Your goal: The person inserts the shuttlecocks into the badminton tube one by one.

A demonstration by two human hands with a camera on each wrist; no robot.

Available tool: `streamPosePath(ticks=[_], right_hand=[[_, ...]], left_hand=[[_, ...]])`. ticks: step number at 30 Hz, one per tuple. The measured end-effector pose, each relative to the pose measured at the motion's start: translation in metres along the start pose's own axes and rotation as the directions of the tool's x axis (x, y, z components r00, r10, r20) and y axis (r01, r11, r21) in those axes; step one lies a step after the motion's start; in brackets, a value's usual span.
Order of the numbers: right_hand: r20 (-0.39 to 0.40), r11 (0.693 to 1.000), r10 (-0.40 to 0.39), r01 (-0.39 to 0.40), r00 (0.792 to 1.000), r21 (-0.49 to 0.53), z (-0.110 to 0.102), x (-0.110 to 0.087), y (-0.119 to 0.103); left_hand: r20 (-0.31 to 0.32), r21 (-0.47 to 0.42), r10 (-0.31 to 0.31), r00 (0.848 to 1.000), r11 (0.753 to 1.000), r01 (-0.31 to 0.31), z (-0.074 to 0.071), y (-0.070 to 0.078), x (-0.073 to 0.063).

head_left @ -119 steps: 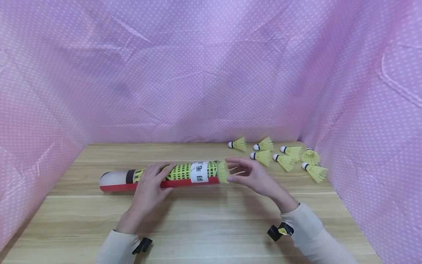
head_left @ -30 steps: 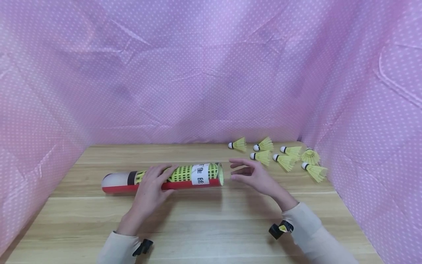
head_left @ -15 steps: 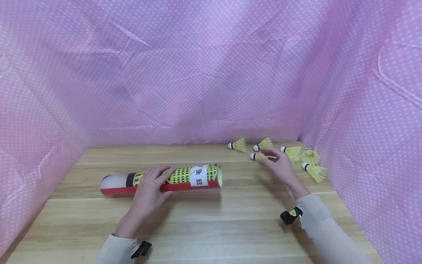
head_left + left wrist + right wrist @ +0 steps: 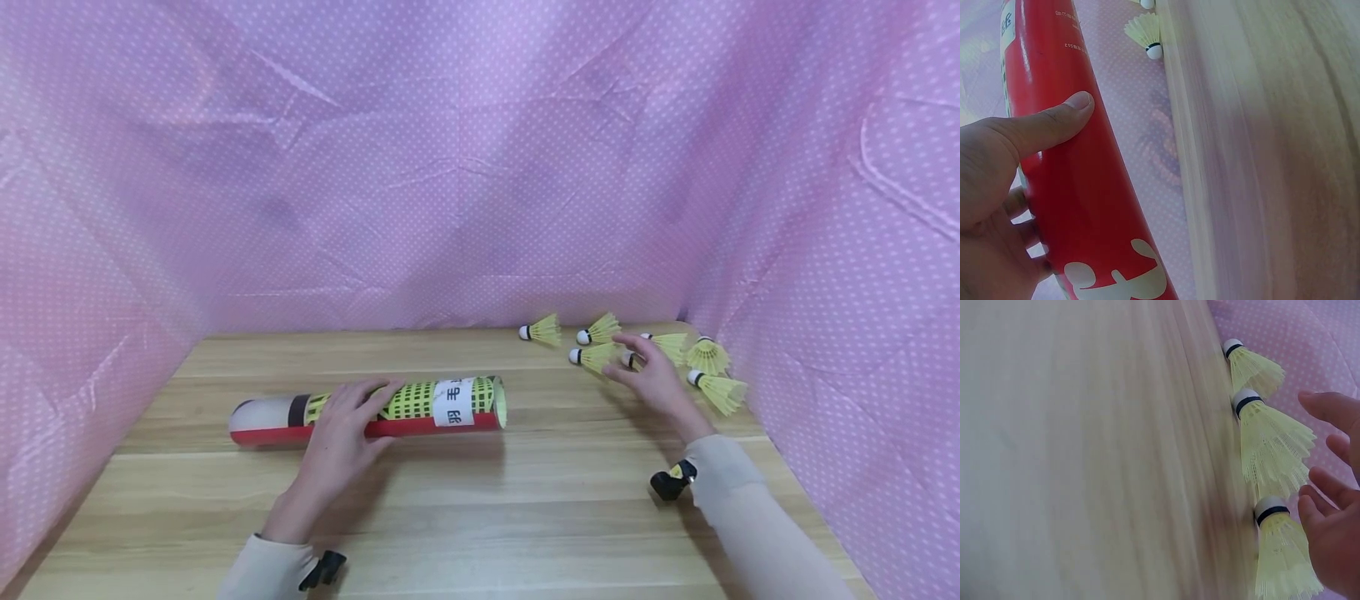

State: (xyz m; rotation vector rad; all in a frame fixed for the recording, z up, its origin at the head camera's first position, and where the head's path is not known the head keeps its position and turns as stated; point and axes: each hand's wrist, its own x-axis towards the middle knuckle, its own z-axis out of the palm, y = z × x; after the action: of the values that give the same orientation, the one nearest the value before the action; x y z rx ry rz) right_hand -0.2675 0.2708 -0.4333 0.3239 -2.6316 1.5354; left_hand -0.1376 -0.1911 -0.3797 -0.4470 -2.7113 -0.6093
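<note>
My left hand (image 4: 337,437) grips a red, white and yellow-green shuttlecock tube (image 4: 412,410) round its middle. The tube lies roughly level, its open end facing right; in the left wrist view the thumb (image 4: 1060,125) presses on its red side. Over at the right, my right hand (image 4: 660,387) hovers among yellow shuttlecocks, thumb and fingers spread apart. Between them shows the white cork of one shuttlecock (image 4: 631,361), its skirt mostly hidden by the hand. From the right wrist view, the fingers hang beside a shuttlecock (image 4: 1282,550) with nothing visibly pinched.
Several more shuttlecocks lie at the back right of the wooden table (image 4: 450,517), among them one shuttlecock (image 4: 542,331) furthest left and another (image 4: 716,392) near the right edge. A pink dotted cloth (image 4: 465,208) surrounds the table at the back and sides.
A shuttlecock in the tube's mouth earlier has gone from sight inside. My right hand has moved from the tube's open end rightward to the shuttlecocks. The left hand keeps its grip.
</note>
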Motion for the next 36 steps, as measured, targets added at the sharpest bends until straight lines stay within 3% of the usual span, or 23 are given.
streamPosePath(ticks=[8, 24, 36], right_hand=[[0.055, 0.998, 0.041, -0.037, 0.998, -0.059, 0.01, 0.002, -0.004], [0.005, 0.995, 0.037, -0.036, 0.999, -0.096, 0.026, 0.004, -0.004], [0.002, 0.998, 0.055, -0.055, 0.998, 0.013, 0.027, 0.0, -0.006]], left_hand=[[0.009, -0.01, 0.005, 1.0, 1.0, -0.005, 0.001, 0.0, 0.0], [0.015, 0.003, 0.017, 1.0, 1.0, -0.017, 0.003, -0.002, 0.001], [0.008, -0.001, 0.021, 1.0, 1.0, -0.021, 0.002, -0.002, 0.001]])
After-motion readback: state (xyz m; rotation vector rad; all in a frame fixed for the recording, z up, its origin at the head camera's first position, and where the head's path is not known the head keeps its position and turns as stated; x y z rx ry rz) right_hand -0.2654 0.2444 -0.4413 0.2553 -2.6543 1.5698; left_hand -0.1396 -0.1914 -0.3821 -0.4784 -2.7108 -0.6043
